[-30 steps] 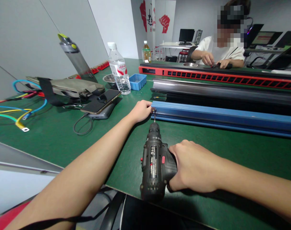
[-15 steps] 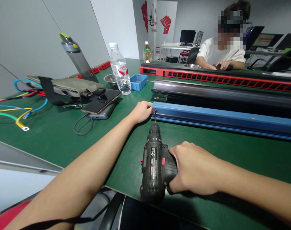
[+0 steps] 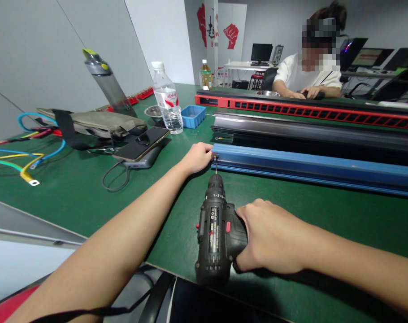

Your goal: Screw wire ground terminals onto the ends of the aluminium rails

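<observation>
My right hand [image 3: 269, 237] is wrapped round the grip of a black cordless drill [image 3: 213, 237] whose bit points away from me. The bit's tip meets a small screw or fitting [image 3: 216, 157] at the left end of a long blue metal profile [image 3: 291, 168]. My left hand [image 3: 199, 158] is closed at that same end, its fingertips by the fitting; whether they grip the profile or a small part there is hard to tell. Behind the blue profile lies a dark grey metal profile [image 3: 274, 128].
A long red and black rail [image 3: 291, 107] crosses the green table [image 3: 163, 197]. Left stand a water bottle [image 3: 168, 105], blue tray [image 3: 193, 117], phone [image 3: 141, 143], bag [image 3: 99, 123], grey bottle [image 3: 108, 85] and cables [image 3: 25, 172]. A person [image 3: 308, 74] sits opposite.
The view has shifted very slightly. Both hands, the drill and the blue profile keep the same places relative to each other.
</observation>
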The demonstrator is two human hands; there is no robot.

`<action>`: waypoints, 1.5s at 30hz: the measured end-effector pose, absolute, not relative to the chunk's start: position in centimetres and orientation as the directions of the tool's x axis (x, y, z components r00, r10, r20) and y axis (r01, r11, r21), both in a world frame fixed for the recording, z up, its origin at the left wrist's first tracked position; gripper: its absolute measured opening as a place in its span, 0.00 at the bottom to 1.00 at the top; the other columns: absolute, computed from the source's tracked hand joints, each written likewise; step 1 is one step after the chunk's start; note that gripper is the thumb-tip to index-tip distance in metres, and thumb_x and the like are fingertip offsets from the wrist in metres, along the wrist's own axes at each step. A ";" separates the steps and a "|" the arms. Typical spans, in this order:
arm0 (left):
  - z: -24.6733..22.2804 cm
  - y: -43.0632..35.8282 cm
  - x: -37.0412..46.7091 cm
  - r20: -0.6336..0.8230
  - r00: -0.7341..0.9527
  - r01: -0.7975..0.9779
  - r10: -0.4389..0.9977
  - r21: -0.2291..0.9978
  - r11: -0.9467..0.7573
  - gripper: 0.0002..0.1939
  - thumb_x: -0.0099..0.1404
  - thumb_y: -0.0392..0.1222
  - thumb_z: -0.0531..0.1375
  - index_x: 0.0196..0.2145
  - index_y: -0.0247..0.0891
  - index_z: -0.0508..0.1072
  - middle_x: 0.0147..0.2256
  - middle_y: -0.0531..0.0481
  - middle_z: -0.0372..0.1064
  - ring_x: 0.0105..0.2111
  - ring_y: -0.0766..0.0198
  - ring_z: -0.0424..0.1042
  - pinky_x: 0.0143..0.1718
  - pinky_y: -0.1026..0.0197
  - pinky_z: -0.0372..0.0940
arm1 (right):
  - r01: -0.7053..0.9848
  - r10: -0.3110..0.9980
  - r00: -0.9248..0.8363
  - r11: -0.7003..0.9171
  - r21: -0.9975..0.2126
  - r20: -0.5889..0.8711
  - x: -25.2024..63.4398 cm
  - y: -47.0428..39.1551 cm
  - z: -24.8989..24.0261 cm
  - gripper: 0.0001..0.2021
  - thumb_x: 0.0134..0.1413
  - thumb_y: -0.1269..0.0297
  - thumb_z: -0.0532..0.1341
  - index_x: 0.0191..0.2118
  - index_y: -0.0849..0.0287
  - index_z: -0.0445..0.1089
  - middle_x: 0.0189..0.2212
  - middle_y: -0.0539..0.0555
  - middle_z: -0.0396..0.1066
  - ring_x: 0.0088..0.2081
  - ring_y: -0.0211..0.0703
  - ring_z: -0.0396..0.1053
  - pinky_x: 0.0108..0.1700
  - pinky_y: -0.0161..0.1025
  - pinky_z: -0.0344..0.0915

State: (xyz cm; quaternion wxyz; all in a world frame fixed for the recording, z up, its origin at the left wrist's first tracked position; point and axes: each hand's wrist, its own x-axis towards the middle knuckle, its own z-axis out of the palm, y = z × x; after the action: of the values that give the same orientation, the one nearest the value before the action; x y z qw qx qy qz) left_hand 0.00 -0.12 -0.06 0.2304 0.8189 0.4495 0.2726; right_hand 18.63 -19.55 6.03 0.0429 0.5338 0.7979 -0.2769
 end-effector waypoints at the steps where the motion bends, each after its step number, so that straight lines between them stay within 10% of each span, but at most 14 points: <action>1: -0.1 -0.1 0.0 0.240 0.450 0.609 0.860 0.622 -0.492 0.15 0.60 0.42 0.52 0.18 0.36 0.62 0.19 0.55 0.58 0.25 0.66 0.58 0.29 0.64 0.51 | 0.877 0.826 -0.426 0.277 -0.394 -0.368 18.6 -19.5 6.0 0.13 0.36 0.53 0.69 0.27 0.56 0.73 0.20 0.50 0.69 0.19 0.39 0.62 0.22 0.36 0.54; 45: 0.1 -0.2 0.0 0.229 0.454 0.628 0.861 0.603 -0.491 0.15 0.60 0.45 0.51 0.18 0.36 0.63 0.19 0.55 0.58 0.26 0.65 0.58 0.30 0.63 0.53 | 0.878 0.825 -0.437 0.304 -0.371 -0.359 18.8 -19.6 5.9 0.15 0.37 0.51 0.68 0.29 0.57 0.75 0.22 0.53 0.72 0.21 0.41 0.64 0.23 0.37 0.53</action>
State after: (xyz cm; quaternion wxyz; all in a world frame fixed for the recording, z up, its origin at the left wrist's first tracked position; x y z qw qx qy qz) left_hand 0.02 -0.25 0.14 0.2226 0.8229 0.4525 0.2617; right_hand 18.82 -19.59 5.89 0.0504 0.5281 0.8058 -0.2632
